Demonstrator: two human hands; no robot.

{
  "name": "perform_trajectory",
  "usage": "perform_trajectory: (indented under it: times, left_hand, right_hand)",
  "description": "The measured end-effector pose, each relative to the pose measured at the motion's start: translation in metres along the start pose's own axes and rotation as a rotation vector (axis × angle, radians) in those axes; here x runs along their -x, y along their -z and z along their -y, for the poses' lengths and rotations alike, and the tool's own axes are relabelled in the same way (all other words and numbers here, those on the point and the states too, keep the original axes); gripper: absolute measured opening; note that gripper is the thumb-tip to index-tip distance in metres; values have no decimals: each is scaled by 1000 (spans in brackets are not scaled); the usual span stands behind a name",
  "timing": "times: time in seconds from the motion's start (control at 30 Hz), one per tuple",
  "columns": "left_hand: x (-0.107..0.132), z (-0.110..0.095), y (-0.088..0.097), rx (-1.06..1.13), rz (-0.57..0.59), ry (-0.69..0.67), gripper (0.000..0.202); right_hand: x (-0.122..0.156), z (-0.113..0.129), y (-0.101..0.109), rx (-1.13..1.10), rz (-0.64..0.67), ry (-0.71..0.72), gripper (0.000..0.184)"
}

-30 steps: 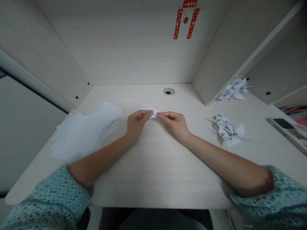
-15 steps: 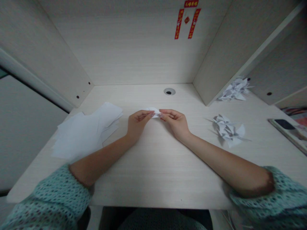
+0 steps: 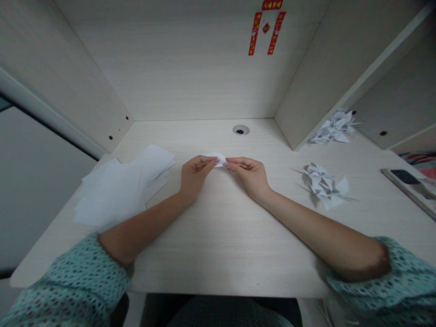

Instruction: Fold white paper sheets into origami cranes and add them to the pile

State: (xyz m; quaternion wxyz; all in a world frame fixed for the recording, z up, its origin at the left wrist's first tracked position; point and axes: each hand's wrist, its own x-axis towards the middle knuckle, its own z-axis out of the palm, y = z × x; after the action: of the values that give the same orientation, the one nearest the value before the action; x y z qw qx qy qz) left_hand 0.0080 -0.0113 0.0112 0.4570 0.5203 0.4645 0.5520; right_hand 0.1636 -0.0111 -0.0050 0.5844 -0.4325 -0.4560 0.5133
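White paper is the main thing on this pale wood-grain table (image 3: 221, 254): a small folded white paper piece (image 3: 218, 159) is pinched up off the surface, out in the middle of the table. The left hand (image 3: 195, 175) holds it from the left side with a narrow pinch, fingertips on the paper. The right hand (image 3: 248, 176) grips the opposite side the same way, so the two hands almost meet and the piece sits between them. Most of its folds are hidden by the fingers, so its exact shape can't be told.

Left of the small piece lies a loose stack of flat white paper sheets (image 3: 116, 188), overlapping, and they appear unfolded. Right of it, well apart, sits a folded paper figure (image 3: 323, 186) with pointed flaps. Further right and beyond the small piece, a second folded paper figure (image 3: 334, 129) lies near a side panel. So two pieces look done, the one in hand looks partly worked, and the flat sheets appear untouched. Past the figures on the far right is a dark phone (image 3: 404, 176). Behind the small piece is a round cable grommet (image 3: 241, 130).
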Motion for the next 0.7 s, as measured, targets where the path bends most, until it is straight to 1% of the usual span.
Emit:
perform_trajectory:
  times: [0.2, 0.47, 0.7]
  left_hand:
    - [-2, 4, 1, 1, 6, 3, 24]
    - [0, 1, 0, -7, -10, 14, 21]
    - [-1, 5, 0, 15, -4, 11, 21]
  right_hand:
    - [0, -1, 0, 30, -21, 11, 22]
    - [0, 0, -2, 9, -35, 2, 20]
    - [1, 1, -3, 5, -45, 5, 22]
